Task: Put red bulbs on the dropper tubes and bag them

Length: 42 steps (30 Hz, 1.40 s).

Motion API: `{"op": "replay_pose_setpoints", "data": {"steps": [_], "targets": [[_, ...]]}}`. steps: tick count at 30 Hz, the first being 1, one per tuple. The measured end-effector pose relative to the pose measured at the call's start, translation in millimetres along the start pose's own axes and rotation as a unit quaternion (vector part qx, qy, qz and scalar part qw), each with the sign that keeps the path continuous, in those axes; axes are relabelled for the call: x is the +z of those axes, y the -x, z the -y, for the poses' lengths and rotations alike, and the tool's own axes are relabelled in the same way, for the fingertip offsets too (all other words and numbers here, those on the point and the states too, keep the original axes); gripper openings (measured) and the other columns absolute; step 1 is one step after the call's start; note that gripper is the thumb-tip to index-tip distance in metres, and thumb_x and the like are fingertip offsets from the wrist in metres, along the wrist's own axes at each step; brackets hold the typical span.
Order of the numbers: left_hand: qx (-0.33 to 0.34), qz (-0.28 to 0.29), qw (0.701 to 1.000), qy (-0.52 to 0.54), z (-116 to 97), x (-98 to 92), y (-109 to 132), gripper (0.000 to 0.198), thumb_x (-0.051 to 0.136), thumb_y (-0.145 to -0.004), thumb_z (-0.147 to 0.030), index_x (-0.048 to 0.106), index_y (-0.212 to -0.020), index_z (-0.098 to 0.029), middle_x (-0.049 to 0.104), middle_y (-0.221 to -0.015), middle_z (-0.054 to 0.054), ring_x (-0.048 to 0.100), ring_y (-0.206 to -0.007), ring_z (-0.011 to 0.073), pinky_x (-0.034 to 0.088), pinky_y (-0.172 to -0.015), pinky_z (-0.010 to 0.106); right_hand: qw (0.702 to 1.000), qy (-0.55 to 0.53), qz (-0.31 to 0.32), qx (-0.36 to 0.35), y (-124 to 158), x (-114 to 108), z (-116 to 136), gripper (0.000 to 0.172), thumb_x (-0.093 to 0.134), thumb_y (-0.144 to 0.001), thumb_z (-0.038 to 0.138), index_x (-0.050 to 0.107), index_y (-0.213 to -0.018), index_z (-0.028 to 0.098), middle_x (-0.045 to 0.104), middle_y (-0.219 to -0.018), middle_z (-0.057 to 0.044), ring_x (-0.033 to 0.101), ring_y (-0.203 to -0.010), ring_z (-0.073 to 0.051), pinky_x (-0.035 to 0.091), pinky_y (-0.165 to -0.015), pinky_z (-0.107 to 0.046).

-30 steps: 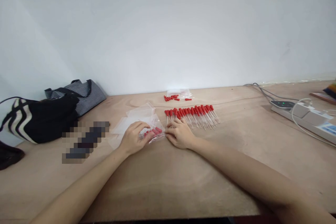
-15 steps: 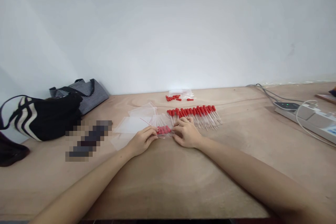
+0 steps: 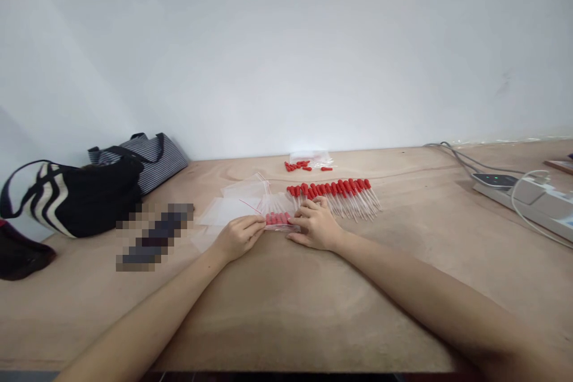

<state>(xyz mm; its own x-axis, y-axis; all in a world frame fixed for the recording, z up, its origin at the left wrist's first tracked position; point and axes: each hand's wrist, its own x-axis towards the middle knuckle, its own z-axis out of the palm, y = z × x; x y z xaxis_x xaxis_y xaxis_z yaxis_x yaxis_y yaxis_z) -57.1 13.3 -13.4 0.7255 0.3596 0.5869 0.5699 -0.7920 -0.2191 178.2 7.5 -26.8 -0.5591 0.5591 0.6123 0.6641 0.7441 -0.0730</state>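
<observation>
A clear plastic bag [image 3: 278, 219] holding several red-capped pieces lies on the wooden table between my hands. The fingers of my left hand [image 3: 242, 235] pinch its left edge near the opening. My right hand [image 3: 316, 225] has its fingers bent over the bag's right edge, the thumb low at the front. Just beyond my right hand, several red-capped droppers [image 3: 342, 189] with thin pale stems lie side by side in a row. Flat clear bags [image 3: 228, 212] are spread out behind my left hand, some overlapping.
Loose red caps [image 3: 296, 165] and pale stems lie by the wall. A black bag [image 3: 96, 197] and a striped bag [image 3: 163, 164] stand at the left, with a pixelated dark object [image 3: 156, 239] in front. At the right are a power strip [image 3: 528, 203], cables and a black device [image 3: 496, 180].
The view has shifted slightly. My right thumb has moved a little left along the bag's front edge, and the red pieces in the bag now lie closer to level.
</observation>
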Motion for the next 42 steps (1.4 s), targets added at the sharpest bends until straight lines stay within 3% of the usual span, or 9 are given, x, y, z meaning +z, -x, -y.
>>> {"op": "replay_pose_setpoints", "data": {"steps": [3,7,12,18,33,42], "targets": [[-0.030,-0.011,0.999,0.037,-1,0.2,0,0.021,0.041,-0.085,-0.019,0.061,-0.080,-0.016,0.067,-0.080,0.005,0.063,-0.074,0.0118,0.053,-0.068,0.023,0.998,0.058,-0.008,-0.038,-3,4,0,0.018,0.047,-0.081,0.025,0.064,-0.077,0.021,0.062,-0.072,-0.003,0.045,-0.081,-0.017,0.017,-0.083,-0.040],[-0.045,0.004,0.998,0.043,-1,-0.1,1,0.020,0.043,-0.084,-0.021,0.062,-0.080,-0.018,0.067,-0.081,0.004,0.063,-0.076,0.0123,0.053,-0.070,0.024,0.993,0.098,-0.011,-0.066,-4,4,-3,0.027,0.040,-0.082,0.014,0.060,-0.066,0.020,0.059,-0.063,-0.003,0.043,-0.074,-0.015,0.018,-0.082,-0.038],[0.003,-0.003,1.000,0.013,-5,1.8,-5,0.016,0.048,-0.083,-0.023,0.062,-0.087,-0.019,0.067,-0.085,0.004,0.063,-0.078,0.0140,0.052,-0.073,0.029,0.992,0.078,-0.020,-0.095,-4,4,-6,0.030,0.040,-0.083,0.013,0.059,-0.061,0.020,0.057,-0.060,-0.002,0.043,-0.071,-0.013,0.018,-0.082,-0.037],[0.081,-0.018,0.996,-0.014,-12,1.2,-16,0.019,0.044,-0.084,-0.014,0.060,-0.076,-0.017,0.066,-0.074,0.003,0.060,-0.068,0.0134,0.050,-0.064,0.028,0.990,0.082,-0.013,-0.110,-5,4,-4,0.033,0.037,-0.086,0.017,0.058,-0.060,0.021,0.058,-0.060,0.000,0.044,-0.075,-0.013,0.017,-0.084,-0.038],[0.084,-0.060,0.994,-0.023,-16,7.0,-24,0.011,0.048,-0.079,-0.011,0.059,-0.080,-0.016,0.066,-0.078,0.004,0.059,-0.072,0.0144,0.049,-0.067,0.029,0.985,0.109,-0.071,-0.113,-14,12,5,0.028,0.038,-0.086,0.018,0.057,-0.065,0.019,0.058,-0.062,0.001,0.044,-0.070,-0.012,0.020,-0.078,-0.036],[0.130,-0.066,0.987,-0.069,-16,3.8,-28,0.011,0.048,-0.080,-0.010,0.058,-0.081,-0.015,0.065,-0.077,0.004,0.058,-0.070,0.0141,0.048,-0.068,0.030,0.971,0.128,-0.132,-0.154,-17,15,7,0.026,0.042,-0.084,0.014,0.053,-0.061,0.018,0.055,-0.059,0.003,0.041,-0.066,-0.010,0.021,-0.075,-0.034]]}}
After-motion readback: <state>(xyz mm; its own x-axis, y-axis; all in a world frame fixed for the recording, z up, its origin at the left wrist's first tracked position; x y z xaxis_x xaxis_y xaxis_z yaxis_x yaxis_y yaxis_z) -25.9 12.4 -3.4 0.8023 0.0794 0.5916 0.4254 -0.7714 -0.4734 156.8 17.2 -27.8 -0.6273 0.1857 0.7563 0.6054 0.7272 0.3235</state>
